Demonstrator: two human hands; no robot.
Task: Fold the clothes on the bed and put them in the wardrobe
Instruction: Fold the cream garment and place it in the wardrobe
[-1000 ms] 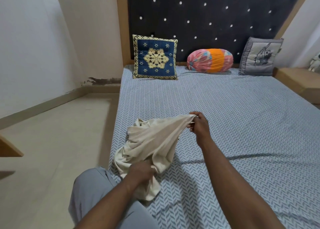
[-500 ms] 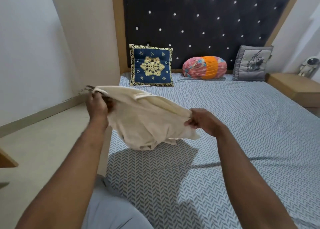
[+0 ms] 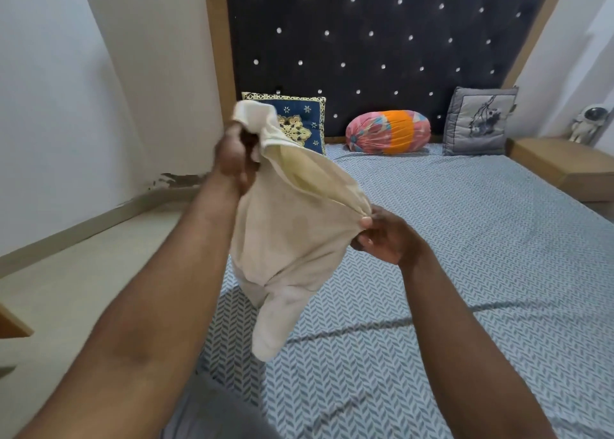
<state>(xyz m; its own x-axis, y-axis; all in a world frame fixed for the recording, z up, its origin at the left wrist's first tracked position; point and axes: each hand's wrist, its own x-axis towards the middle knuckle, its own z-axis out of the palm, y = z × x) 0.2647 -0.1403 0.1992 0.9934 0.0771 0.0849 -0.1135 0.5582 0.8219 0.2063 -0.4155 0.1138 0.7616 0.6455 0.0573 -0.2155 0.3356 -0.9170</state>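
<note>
A cream cloth garment point(image 3: 292, 235) hangs in the air above the left part of the bed point(image 3: 465, 272), clear of the patterned sheet. My left hand point(image 3: 234, 159) grips its upper edge, raised high at the left. My right hand point(image 3: 382, 235) pinches the other end of that edge, lower and to the right. The rest of the garment droops down between my arms. No wardrobe is in view.
A blue and gold cushion point(image 3: 305, 122), a pink and orange bolster point(image 3: 388, 132) and a grey cushion point(image 3: 478, 122) lean on the dark headboard. A wooden bedside table point(image 3: 564, 162) with a white figurine point(image 3: 588, 122) stands at the right. Bare floor point(image 3: 83, 289) lies left of the bed.
The garment was lying bunched on the sheet one second ago; both hands have lifted it off the bed. My left hand has risen high, and the cloth now hangs down.
</note>
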